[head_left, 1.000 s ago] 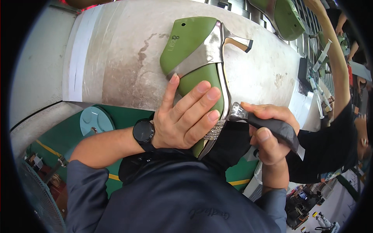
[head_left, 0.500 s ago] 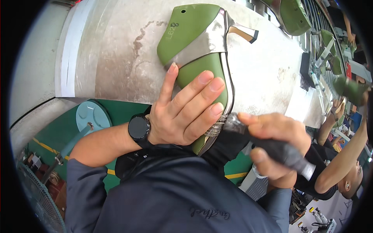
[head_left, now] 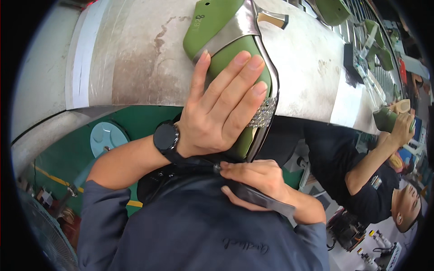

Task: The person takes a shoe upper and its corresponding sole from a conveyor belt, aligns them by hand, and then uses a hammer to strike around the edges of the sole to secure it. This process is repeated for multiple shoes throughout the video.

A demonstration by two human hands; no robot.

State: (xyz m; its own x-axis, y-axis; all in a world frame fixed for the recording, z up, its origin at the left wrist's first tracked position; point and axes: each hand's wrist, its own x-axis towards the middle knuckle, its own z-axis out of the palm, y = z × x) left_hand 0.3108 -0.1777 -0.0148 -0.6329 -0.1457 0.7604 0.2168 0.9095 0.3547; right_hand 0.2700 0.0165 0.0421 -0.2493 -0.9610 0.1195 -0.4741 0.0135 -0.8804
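Left hand [head_left: 209,118] lies on the shoe [head_left: 242,25], fingers [head_left: 235,92] spread; right hand [head_left: 260,178], nearer, has fingers clenched round a tool [head_left: 262,198].

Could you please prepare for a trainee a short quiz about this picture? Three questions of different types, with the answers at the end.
1. Fill in: the black watch is worn on the ____ wrist.
2. True or false: the left hand is closed into a fist.
3. What does the right hand hold?

Key:
1. Left.
2. False; its fingers are spread over the green last.
3. A dark-handled tool.
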